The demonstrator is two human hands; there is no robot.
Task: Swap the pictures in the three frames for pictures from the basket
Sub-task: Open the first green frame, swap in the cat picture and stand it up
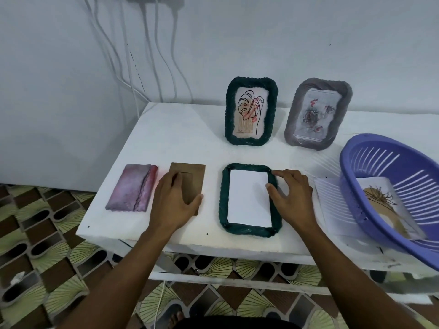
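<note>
In the head view I see the left hand (pixel 175 203) lying palm down at centre left of the frame on a brown backing board (pixel 196 172). Its fingers are straight and close together along the board, with the thumb out to the right. Just right of it, at the centre, a dark green frame (pixel 251 231) lies flat on the white surface (pixel 171 138), and a plain white sheet (pixel 247 198) fills its opening. The right hand (pixel 293 200) rests on that frame's right side. Its fingers are spread and lightly bent, the forefinger tip at the rim's upper right corner and the thumb tip on the sheet's right edge, resting there rather than closed round anything. Left of the board, a pink and purple picture (pixel 133 188) lies flat near the surface's left edge. At upper centre a second green frame (pixel 228 110) stands upright with a leaf line drawing. Beside it on the right, a grey frame (pixel 291 124) stands with a rose picture in it. At the right edge of the frame sits a purple slotted basket (pixel 346 176), and a plant sketch picture (pixel 380 200) lies inside it. White cables (pixel 156 55) hang down the wall at upper left.
</note>
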